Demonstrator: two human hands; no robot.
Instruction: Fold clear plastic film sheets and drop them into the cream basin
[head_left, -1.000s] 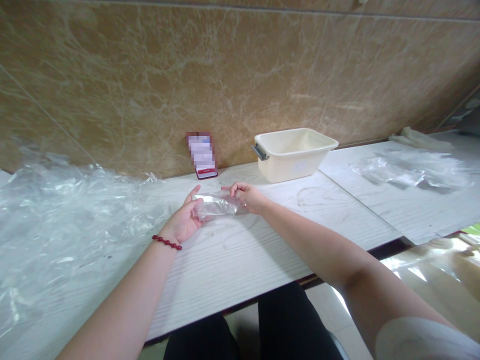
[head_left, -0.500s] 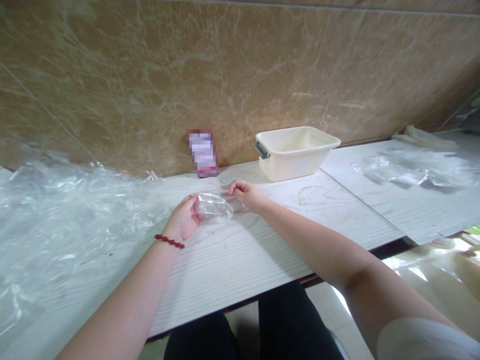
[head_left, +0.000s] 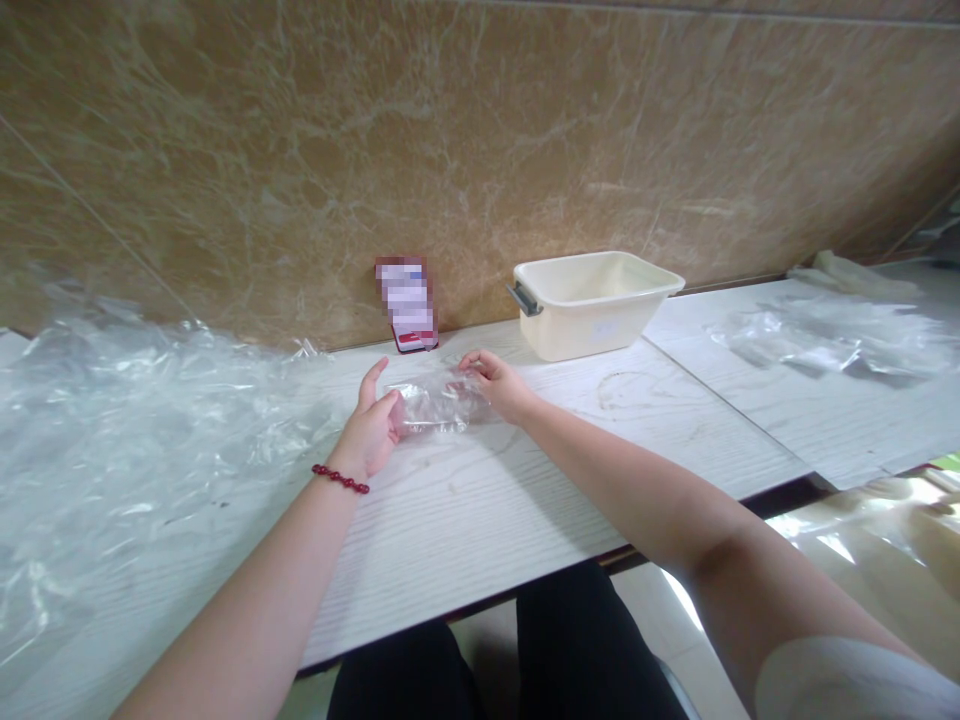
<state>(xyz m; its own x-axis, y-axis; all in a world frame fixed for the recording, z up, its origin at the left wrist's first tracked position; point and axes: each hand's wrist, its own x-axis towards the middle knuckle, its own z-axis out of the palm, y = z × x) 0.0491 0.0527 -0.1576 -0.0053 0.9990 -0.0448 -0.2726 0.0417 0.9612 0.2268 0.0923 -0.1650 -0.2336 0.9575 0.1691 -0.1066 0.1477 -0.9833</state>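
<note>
A clear plastic bag (head_left: 441, 403) stretches flat between my two hands, just over the white wood-grain tabletop (head_left: 450, 520). My left hand (head_left: 373, 428), with a dark red bead bracelet (head_left: 340, 478) at the wrist, grips the bag's left end. Its index finger is raised apart from the thumb, and the other fingers are partly hidden by the bag. At the right end, my right hand (head_left: 496, 385) pinches the bag between thumb and fingers.
A large heap of clear plastic bags (head_left: 150, 440) covers the left side. Against the marbled wall leans a phone (head_left: 409, 305). A cream plastic tub (head_left: 585, 320) with a grey handle stands right of it. More flat bags (head_left: 832, 335) lie far right.
My right hand has taken hold of the bag's right end, and the bag now spans both hands. The left index finger has lifted away from the bag.
</note>
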